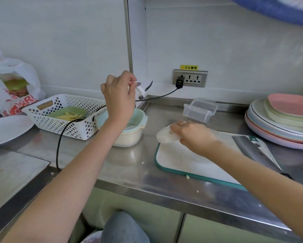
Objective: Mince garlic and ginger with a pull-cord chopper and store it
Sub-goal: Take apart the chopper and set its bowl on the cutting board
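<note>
The right hand (193,135) reached low over the far left corner of the cutting board (185,160), fingers curled down onto a translucent white chopper lid (162,137) lying there; whether it gripped the lid could not be told. The left hand (118,95) was raised higher, forearm angled up over the colander bowl (129,135), its thumb and fingertips pinching the white stem of the chopper blade (143,89), blades pointing right. Farther back on the steel counter (129,172) stood a clear storage box (199,110).
</note>
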Demonstrator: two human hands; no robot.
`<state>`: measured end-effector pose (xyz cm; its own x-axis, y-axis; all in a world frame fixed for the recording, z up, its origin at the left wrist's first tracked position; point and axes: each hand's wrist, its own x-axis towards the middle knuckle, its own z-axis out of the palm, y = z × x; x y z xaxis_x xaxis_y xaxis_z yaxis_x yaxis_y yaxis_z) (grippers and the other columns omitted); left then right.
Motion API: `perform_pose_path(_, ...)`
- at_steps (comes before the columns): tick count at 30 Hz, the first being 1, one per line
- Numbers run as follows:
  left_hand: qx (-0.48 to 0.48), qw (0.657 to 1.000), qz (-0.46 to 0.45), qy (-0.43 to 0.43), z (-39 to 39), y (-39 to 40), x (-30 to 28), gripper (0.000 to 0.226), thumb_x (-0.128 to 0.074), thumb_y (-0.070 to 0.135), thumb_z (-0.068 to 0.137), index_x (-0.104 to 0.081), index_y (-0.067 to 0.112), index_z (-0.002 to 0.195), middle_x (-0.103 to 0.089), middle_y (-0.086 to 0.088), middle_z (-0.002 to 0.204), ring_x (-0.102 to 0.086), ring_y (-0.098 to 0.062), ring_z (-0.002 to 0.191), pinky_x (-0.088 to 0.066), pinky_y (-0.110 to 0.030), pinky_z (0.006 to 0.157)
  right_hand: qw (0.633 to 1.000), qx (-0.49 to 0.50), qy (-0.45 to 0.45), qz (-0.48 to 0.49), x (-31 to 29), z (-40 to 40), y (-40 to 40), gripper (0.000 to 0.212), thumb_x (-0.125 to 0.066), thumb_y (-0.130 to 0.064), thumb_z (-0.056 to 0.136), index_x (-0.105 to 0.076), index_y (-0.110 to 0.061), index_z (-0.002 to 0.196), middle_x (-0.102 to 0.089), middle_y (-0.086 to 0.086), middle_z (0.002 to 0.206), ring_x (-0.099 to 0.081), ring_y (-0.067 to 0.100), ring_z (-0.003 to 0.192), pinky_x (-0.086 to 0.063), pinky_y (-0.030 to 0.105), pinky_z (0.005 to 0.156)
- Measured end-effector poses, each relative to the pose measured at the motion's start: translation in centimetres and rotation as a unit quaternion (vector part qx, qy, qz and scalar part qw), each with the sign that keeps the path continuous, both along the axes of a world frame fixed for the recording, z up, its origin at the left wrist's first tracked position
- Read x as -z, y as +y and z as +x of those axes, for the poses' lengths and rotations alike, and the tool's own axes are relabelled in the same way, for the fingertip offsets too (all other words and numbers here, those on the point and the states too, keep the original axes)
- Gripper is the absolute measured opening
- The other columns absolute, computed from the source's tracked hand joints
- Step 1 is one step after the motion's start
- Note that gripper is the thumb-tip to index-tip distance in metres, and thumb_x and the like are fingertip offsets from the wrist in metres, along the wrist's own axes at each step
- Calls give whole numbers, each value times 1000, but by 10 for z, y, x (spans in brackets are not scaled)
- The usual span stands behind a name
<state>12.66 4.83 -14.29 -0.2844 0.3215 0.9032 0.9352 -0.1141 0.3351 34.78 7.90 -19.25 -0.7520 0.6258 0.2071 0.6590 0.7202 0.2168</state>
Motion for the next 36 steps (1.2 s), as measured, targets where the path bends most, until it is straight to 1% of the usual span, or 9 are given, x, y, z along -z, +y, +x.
perform_pose_path(7, 74, 997, -13, 22, 54, 8, 8, 3, -66, 16, 85, -64, 14, 87, -67, 7, 77, -53, -27, 87, -17, -29, 69, 997, -39, -55, -43, -16, 1, -17, 36, -65, -35, 86, -49, -18, 113, -58, -1, 118, -54, 21, 110, -33, 33, 100)
perform_pose_path(11, 117, 992, -27, -39, 80, 7, 20, 8, -69, 15, 84, -63, 12, 89, -68, 9, 78, -54, -26, 88, -21, -29, 72, 967, 13, 222, -122, -24, 16, -26, 24, -59, -40, 89, -53, -17, 89, -60, -2, 81, -56, 22, 78, -38, 30, 63)
perform_pose_path(15, 190, 975, -50, -103, 92, 11, 35, 15, -71, 15, 83, -58, 16, 90, -70, 10, 76, -58, -23, 85, -36, -35, 78, 845, 62, 527, -56, -43, 34, -14, 23, -56, -32, 91, -53, -15, 76, -46, -7, 59, -44, 8, 57, -33, 27, 52)
perform_pose_path(21, 255, 951, -78, -154, 111, 10, 45, 20, -75, 16, 80, -57, 16, 88, -62, 25, 74, -59, -13, 82, -47, -44, 80, 845, 80, 525, -62, -52, 49, 23, 15, -52, -24, 93, -67, -23, 97, -64, -1, 97, -57, 16, 89, -48, 35, 78)
perform_pose_path(24, 247, 965, -61, -66, 121, 1, 47, 21, -73, 16, 81, -55, 18, 91, -66, 19, 76, -57, -19, 86, -36, -38, 82, 904, 96, 378, -173, -65, 54, 36, 19, -49, -32, 94, -67, -32, 101, -68, -7, 105, -60, 16, 100, -47, 42, 92)
perform_pose_path(28, 235, 955, -72, -168, 134, -5, 46, 31, -71, 16, 82, -47, 34, 86, -68, 20, 80, -59, -14, 93, -36, -44, 93, 952, 89, 267, -125, -65, 59, 32, 30, -43, -19, 96, -64, -36, 110, -66, -15, 113, -56, 11, 109, -37, 36, 100)
perform_pose_path(30, 258, 938, -72, -220, 132, -1, 46, 23, -72, 17, 82, -52, 27, 88, -63, 32, 77, -58, -6, 89, -41, -54, 91, 903, 108, 404, -100, -64, 66, 26, 35, -38, -10, 93, -64, -30, 103, -68, -11, 103, -60, 14, 98, -42, 36, 91)
perform_pose_path(32, 264, 946, -62, -179, 131, 1, 47, 22, -71, 18, 82, -51, 26, 88, -61, 33, 75, -59, -10, 89, -42, -57, 86, 831, 111, 498, -222, -63, 73, 29, 27, -39, -9, 94, -63, -21, 100, -69, -1, 97, -62, 14, 82, -50, 33, 81)
perform_pose_path(36, 284, 956, -59, -42, 141, 3, 51, 22, -70, 23, 82, -51, 32, 89, -63, 24, 79, -51, -6, 92, -29, -33, 86, 856, 77, 357, -365, -57, 85, 30, 16, -51, -32, 97, -65, -24, 102, -68, -2, 103, -60, 9, 95, -47, 31, 92)
